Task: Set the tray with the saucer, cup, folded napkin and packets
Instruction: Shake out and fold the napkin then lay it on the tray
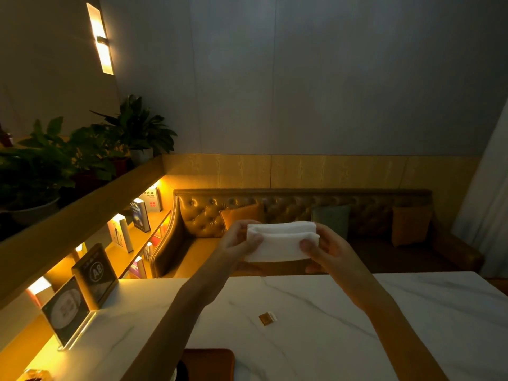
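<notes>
Both hands, left hand (238,244) and right hand (327,250), pinch the napkin (281,242) by its ends (long axis crosswise) above the table's far edge (302,276), the tray (217,358) at the near edge.

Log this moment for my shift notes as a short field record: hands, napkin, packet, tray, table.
left hand: grips the napkin's left end
right hand: grips the napkin's right end
napkin: white, folded, held in the air above the table's far edge
packet: one small brown packet lying alone on the table
tray: brown, at the near edge, only partly in view
table: white marble top
</notes>
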Demonstrator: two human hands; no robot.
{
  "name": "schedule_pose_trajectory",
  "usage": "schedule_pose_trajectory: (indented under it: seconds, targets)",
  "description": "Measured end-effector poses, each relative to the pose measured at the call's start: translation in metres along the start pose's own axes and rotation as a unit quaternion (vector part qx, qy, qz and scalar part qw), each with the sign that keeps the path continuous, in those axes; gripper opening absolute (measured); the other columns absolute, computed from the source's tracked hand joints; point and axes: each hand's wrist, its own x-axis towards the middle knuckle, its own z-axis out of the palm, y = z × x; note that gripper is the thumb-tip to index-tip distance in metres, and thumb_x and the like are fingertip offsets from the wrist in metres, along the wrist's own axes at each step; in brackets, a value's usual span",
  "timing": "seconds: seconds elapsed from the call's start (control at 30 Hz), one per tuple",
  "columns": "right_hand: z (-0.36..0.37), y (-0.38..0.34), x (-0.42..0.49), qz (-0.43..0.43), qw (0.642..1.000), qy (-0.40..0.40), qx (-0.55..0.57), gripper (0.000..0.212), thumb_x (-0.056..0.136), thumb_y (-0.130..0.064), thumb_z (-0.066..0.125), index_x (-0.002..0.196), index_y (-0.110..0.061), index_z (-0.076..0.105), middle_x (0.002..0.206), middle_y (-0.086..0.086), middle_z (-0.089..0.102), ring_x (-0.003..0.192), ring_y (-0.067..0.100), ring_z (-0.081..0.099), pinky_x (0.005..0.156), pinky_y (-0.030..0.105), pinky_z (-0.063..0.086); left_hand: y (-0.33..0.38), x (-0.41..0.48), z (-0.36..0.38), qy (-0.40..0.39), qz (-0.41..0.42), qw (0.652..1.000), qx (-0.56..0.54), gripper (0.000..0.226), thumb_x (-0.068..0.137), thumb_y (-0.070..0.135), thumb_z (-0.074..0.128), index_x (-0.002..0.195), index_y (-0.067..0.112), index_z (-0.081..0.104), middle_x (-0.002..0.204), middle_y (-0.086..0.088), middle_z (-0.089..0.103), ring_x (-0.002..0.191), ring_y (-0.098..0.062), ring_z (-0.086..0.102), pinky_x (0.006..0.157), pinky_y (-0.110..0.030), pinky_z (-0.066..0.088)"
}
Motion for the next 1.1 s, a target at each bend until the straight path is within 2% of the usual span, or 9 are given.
schedule_pose_trajectory:
  seconds: [0.1,0.23,0.4,0.53,0.6,0.67,0.73,0.9,1.1]
  targets:
    - [0.017,0.011,0.004,0.049,0.999,-0.001,0.005,0.072,0.059,-0.071,0.068,0.119,-0.034,0.052,0.11,-0.002,0.06,0.097,0.013,0.068,0.062,0.026,0.058,-0.008,-0.006,-0.001,0.063,-0.007,0.998,0.023,0.038,0.082,0.053,0.062,0.111,0.029,0.059,0.113,0.002,0.056,0.096,-0.013,0.067,0.068,-0.034,0.062]
    - [0.039,0.029,0.004,0.09,0.995,0.027,0.019,0.034,0.078,-0.057,0.055,0.105,-0.038,0.056,0.104,-0.002,0.057,0.085,0.009,0.071,0.056,0.022,0.057,-0.025,-0.014,-0.011,0.132,-0.009,0.99,0.056,0.016,0.088,0.046,0.057,0.098,0.034,0.062,0.107,0.008,0.057,0.095,-0.016,0.064,0.061,-0.023,0.059]
    - [0.066,0.054,0.004,0.12,0.991,0.061,-0.012,0.023,0.078,-0.055,0.054,0.097,-0.042,0.057,0.108,-0.006,0.054,0.094,0.019,0.062,0.056,0.021,0.057,-0.054,-0.031,-0.032,0.15,-0.027,0.982,0.111,0.015,0.098,0.034,0.047,0.097,0.03,0.061,0.101,0.01,0.057,0.091,-0.01,0.065,0.061,-0.021,0.059]
    - [0.086,0.076,0.004,0.112,0.993,0.035,-0.022,0.022,0.085,-0.043,0.058,0.106,-0.048,0.055,0.111,-0.013,0.056,0.091,0.021,0.066,0.063,0.035,0.062,-0.077,-0.045,-0.056,0.163,-0.054,0.975,0.143,0.019,0.1,0.028,0.044,0.102,0.02,0.061,0.1,0.004,0.058,0.094,-0.018,0.062,0.06,-0.02,0.058]
    - [0.098,0.084,0.006,0.128,0.991,0.022,-0.017,0.017,0.087,-0.039,0.059,0.103,-0.047,0.058,0.107,-0.015,0.06,0.091,0.021,0.067,0.066,0.041,0.062,-0.087,-0.049,-0.069,0.17,-0.074,0.972,0.145,0.018,0.1,0.027,0.044,0.1,0.022,0.061,0.101,0.003,0.058,0.097,-0.019,0.061,0.064,-0.026,0.06]
    - [0.11,0.093,0.009,0.145,0.989,0.018,0.011,0.012,0.088,-0.036,0.061,0.096,-0.044,0.062,0.099,-0.023,0.063,0.093,0.014,0.068,0.062,0.034,0.062,-0.096,-0.054,-0.084,0.167,-0.089,0.971,0.143,0.018,0.1,0.026,0.045,0.097,0.026,0.063,0.101,0.004,0.059,0.098,-0.018,0.061,0.069,-0.03,0.061]
    - [0.122,0.104,0.012,0.159,0.987,0.022,0.025,0.01,0.088,-0.035,0.061,0.094,-0.042,0.064,0.093,-0.028,0.064,0.092,0.005,0.067,0.06,0.026,0.059,-0.107,-0.059,-0.1,0.16,-0.11,0.972,0.133,0.019,0.1,0.027,0.047,0.095,0.029,0.066,0.1,0.005,0.063,0.094,-0.012,0.063,0.069,-0.026,0.06]
    - [0.161,0.155,0.013,0.224,0.973,0.048,0.029,0.012,0.088,-0.025,0.064,0.1,-0.023,0.068,0.104,-0.005,0.065,0.094,0.015,0.066,0.065,0.03,0.061,-0.148,-0.073,-0.141,0.152,-0.186,0.961,0.133,0.02,0.097,0.028,0.055,0.103,0.019,0.071,0.101,0.0,0.069,0.087,-0.009,0.068,0.064,-0.019,0.057]
    - [0.199,0.238,-0.009,0.371,0.925,0.057,0.053,0.016,0.081,-0.03,0.072,0.095,-0.025,0.07,0.101,0.009,0.07,0.089,0.02,0.071,0.069,0.035,0.061,-0.228,-0.088,-0.182,0.112,-0.294,0.943,0.11,0.017,0.094,0.017,0.059,0.108,0.014,0.068,0.1,0.0,0.068,0.082,-0.002,0.069,0.062,-0.015,0.056]
